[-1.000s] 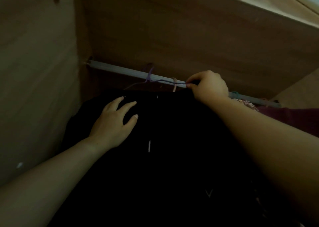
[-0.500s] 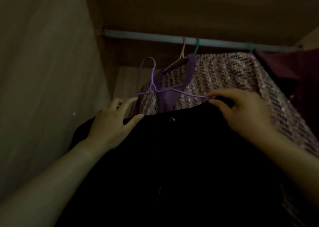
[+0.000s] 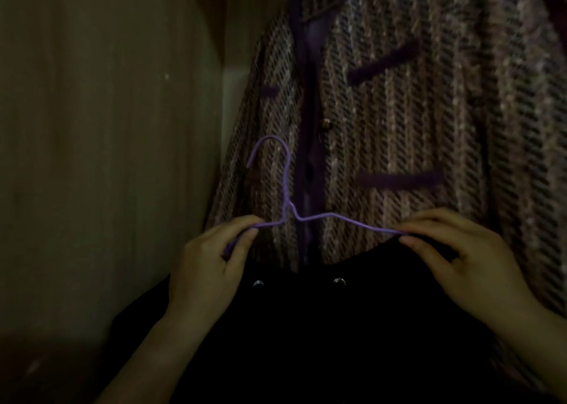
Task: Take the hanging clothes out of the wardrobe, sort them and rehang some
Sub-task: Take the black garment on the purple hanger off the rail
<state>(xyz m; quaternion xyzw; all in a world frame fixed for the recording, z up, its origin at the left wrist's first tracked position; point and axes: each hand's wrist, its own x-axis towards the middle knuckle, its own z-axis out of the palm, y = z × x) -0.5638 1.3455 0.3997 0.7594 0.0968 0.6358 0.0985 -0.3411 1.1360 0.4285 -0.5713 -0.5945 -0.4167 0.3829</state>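
Observation:
A thin purple wire hanger (image 3: 287,201) is off the rail, hook up, in front of me. My left hand (image 3: 208,268) pinches its left arm. My right hand (image 3: 460,259) grips its right arm together with the edge of a black garment (image 3: 306,336) that droops below the hanger, two shiny buttons showing near its top. Behind them hangs a pink-and-purple tweed jacket (image 3: 414,121) with dark purple trim and pocket bands.
The wardrobe's wooden left side wall (image 3: 101,146) stands close beside my left hand. The pale back panel (image 3: 236,66) shows in the gap between the wall and the jacket. A dark garment edge (image 3: 558,10) hangs at the far right.
The hanger with the black garment has come down from the rail and lower in front of the tweed jacket. My left hand has moved from the black fabric onto the hanger's left arm.

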